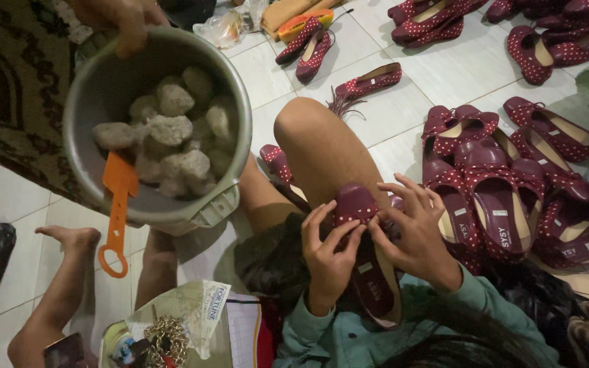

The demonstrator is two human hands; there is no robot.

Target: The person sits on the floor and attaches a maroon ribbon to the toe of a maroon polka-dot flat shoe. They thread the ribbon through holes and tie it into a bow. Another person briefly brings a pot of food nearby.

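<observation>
A maroon polka-dot flat shoe [366,262] rests against my bent knee [311,136], toe pointing away from me. My left hand [327,252] grips its left side near the toe. My right hand [417,232] holds the right side, fingers spread over the upper edge. Both hands press on the toe part [354,203] of the shoe.
Another person's hand [124,17] holds a grey metal pot [230,143] of pale lumps with an orange scoop [118,204] at upper left; their bare foot [69,238] is below. Piles of matching shoes [506,184] lie right and far across the white tiles. A chain [165,337] and packet sit near me.
</observation>
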